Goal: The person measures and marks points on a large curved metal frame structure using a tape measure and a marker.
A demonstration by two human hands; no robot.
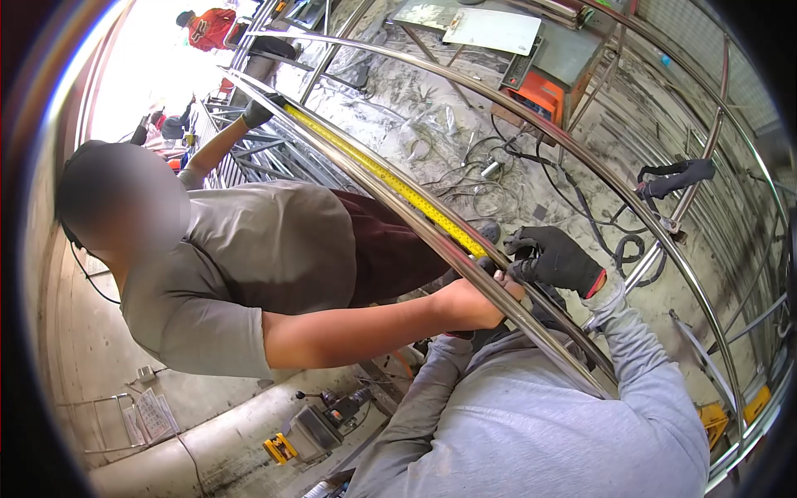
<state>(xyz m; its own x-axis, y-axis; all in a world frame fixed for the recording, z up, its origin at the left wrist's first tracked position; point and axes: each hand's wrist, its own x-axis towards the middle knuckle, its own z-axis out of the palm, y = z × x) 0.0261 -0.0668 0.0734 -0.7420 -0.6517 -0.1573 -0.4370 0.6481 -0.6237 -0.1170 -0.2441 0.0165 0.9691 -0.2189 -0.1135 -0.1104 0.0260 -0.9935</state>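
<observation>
A yellow measuring tape [390, 181] lies stretched along shiny metal tubes [365, 178] that run diagonally across the view. My right hand [554, 259], in a black glove, is beside the tape's near end with its fingers curled together; what they hold, if anything, is too small to name. Only a dark bit of my left hand [488, 335] shows below the tubes, its fingers hidden behind a co-worker's forearm. The co-worker's bare hand [486, 300] grips at the tubes near the tape's end, and their gloved hand [262, 111] is on the far end.
The co-worker [266, 241] stands close at the left. Curved metal tubes [531, 116] arch across the right side. Cables [573, 187] lie on the dusty floor. A metal table [569, 54] stands at the top, with another person [212, 29] at the upper left.
</observation>
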